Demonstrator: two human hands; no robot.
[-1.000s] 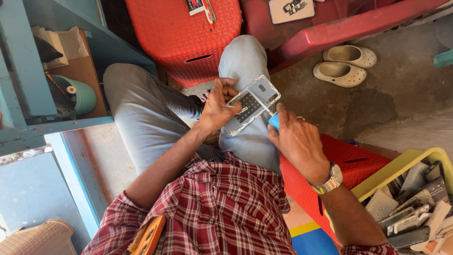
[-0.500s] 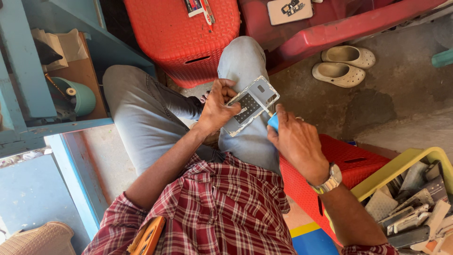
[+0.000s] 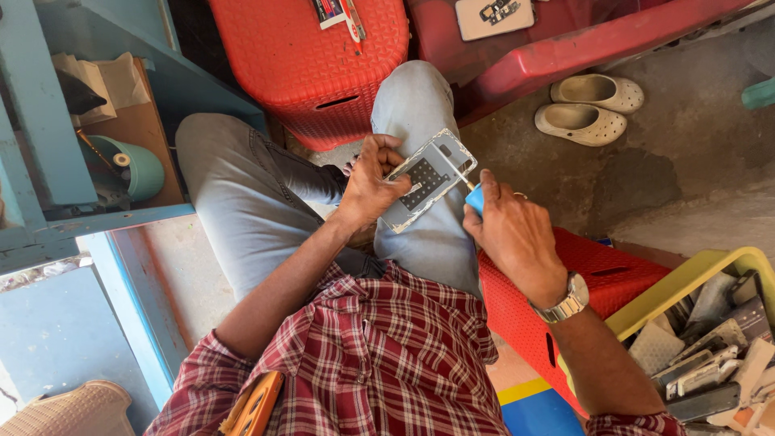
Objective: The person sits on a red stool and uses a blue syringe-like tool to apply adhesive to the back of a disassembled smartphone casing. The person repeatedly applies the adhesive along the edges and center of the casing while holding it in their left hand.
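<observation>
Over the last second nothing has shifted: my left hand (image 3: pixel 373 182) still grips the phone frame (image 3: pixel 428 179) above my knee, my right hand (image 3: pixel 513 234) still closed around the blue-handled screwdriver (image 3: pixel 475 196) pressed against its edge.

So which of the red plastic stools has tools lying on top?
The red stool beyond the knees, at the frame's top; small tools lie on it. The other red stool, under the right hand, is bare.
</observation>
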